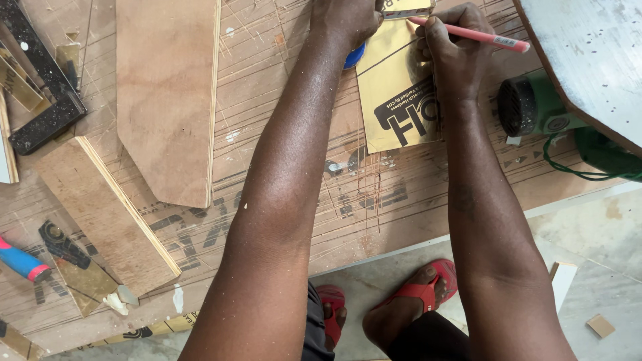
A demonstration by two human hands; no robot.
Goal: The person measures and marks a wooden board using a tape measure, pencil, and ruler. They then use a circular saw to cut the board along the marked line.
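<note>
Both forearms extend straight out over the plywood bench [281, 174]. The right hand [451, 57] has its fingers closed around a pink pencil [478, 35], tip on the gold laminate sheet [394, 93]. The left hand [344, 20] presses down at the sheet's top edge beside a tape measure [404, 8]; its finger state cannot be determined.

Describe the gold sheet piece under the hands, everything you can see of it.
The gold sheet piece is a thin, flat, shiny rectangle, apparently laminate, with black printing and a dark line across it. It lies flat on the scored plywood board. The left hand presses near its top edge, beside something blue. The right hand rests on its right side, holding a pink pencil to the top.
</note>
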